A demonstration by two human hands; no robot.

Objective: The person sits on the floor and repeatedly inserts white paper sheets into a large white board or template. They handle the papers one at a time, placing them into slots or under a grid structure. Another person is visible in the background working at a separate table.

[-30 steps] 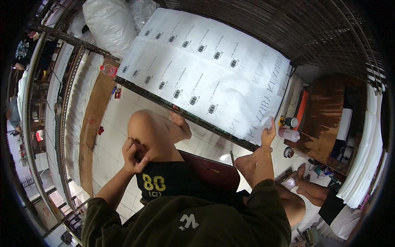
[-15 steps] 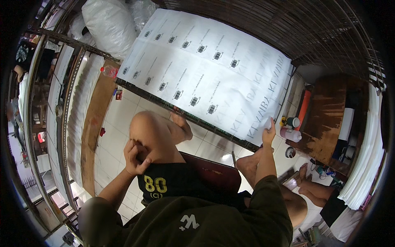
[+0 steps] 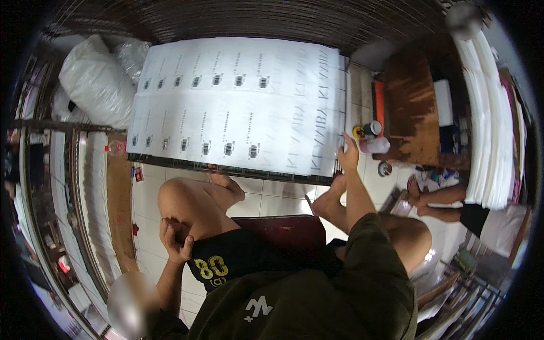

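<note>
A large white printed sheet [image 3: 226, 105] with rows of small barcodes and grey lettering lies flat on a rack-like table before me. My right hand [image 3: 348, 154] is at the sheet's right edge by the near corner. Its index finger is stretched along that edge and the thumb stands apart; the other fingers are partly hidden. My left hand [image 3: 176, 241] rests on my bent left leg [image 3: 195, 207]. Its fingers are loosely curled, with the thumb apart and nothing in them.
Right of the table stand a pink-tinted bottle [image 3: 375, 145], a small jar [image 3: 372, 128] and a worn wooden board [image 3: 411, 96]. White sheets [image 3: 487, 124] hang farther right, above another person's legs [image 3: 442, 197]. Plastic sacks [image 3: 96, 79] and a clear bottle [image 3: 116, 148] are at left.
The view has turned, so the table now looks more level and sits farther left. My right hand remains at the sheet's edge and my left hand on my leg.
</note>
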